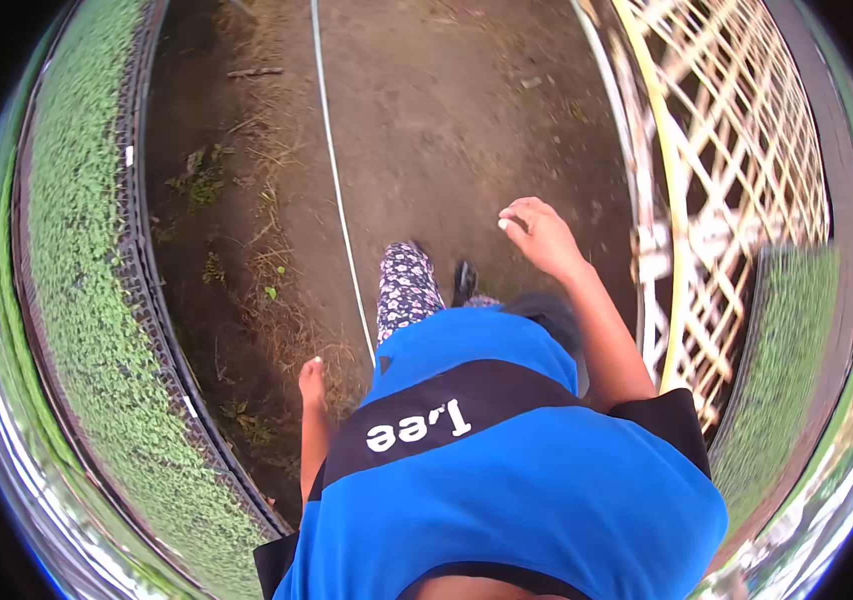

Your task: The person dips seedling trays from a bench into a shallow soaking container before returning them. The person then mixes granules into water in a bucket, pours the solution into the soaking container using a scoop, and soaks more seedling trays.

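My right hand (543,236) is held out in front of my body over the bare path, its thumb apart from loosely bent fingers and nothing in it. My left hand (313,379) hangs low at my side, above the path's left edge. Only its thumb side shows; the other fingers are hidden, and no object can be seen in it. Neither hand touches anything I can make out. Between them are my blue and black shirt (507,460) and my flowered trousers (409,288). One dark shoe (465,283) shows on the ground.
A thin pale hose or line (335,170) runs lengthwise along the dirt path (447,130). On the left is a long dark-edged bed of small green plants (87,270). To the right stand a lattice of pale strips (747,110), a yellow pipe-like rail (669,150) and more green plants (782,340).
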Motion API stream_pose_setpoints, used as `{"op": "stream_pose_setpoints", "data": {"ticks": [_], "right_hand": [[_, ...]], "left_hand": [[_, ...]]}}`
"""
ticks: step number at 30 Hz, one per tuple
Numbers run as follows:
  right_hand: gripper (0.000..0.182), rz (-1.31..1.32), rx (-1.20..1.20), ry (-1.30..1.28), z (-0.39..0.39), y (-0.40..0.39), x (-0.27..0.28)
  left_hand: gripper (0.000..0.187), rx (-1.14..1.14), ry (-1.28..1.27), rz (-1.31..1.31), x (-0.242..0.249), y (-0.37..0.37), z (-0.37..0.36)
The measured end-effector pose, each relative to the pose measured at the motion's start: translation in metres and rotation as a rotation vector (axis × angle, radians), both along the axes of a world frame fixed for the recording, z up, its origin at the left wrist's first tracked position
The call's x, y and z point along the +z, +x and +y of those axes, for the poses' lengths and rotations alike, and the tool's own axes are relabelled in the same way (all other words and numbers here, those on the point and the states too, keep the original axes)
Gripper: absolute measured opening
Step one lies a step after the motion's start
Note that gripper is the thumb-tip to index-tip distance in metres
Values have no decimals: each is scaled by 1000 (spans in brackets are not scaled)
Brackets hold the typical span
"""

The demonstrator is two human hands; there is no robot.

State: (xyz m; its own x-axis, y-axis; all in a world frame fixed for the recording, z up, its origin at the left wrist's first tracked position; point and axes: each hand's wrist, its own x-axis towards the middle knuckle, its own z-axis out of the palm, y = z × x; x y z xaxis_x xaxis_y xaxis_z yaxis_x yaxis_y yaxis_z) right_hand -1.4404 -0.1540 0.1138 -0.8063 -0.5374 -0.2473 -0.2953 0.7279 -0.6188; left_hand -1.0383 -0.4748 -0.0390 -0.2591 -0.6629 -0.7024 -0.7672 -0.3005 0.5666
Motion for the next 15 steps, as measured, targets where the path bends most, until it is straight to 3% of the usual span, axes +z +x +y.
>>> {"op": "stream_pose_setpoints", "data": {"ticks": [2,4,5,7,9,12,14,15], "right_hand": [[25,71,106,36,-47,-51,-11],[27,73,154,109,-89,-104,-15],[27,107,172,133,-105,-127,-20],[28,129,168,177,-134,-179,-27],[28,91,129,224,-148,-223,-31],[28,95,87,260,-158,-292,-39],[28,86,-4,250,-165,-329,-39],[28,81,-45,276,-171,-347,-37]], "left_hand": [[30,-54,-33,-73,-34,-8,-12],[36,-397,-201,-179,-76,-11,-26],[39,-486,-153,-156,-114,0,-32],[43,-670,-68,-192,-144,-23,-57],[46,-853,20,-323,-142,-80,-85],[49,-1045,-133,-306,-108,-221,-160],[47,-925,-225,-202,-107,-321,-221],[43,-738,-288,-176,-77,-386,-241]]}}
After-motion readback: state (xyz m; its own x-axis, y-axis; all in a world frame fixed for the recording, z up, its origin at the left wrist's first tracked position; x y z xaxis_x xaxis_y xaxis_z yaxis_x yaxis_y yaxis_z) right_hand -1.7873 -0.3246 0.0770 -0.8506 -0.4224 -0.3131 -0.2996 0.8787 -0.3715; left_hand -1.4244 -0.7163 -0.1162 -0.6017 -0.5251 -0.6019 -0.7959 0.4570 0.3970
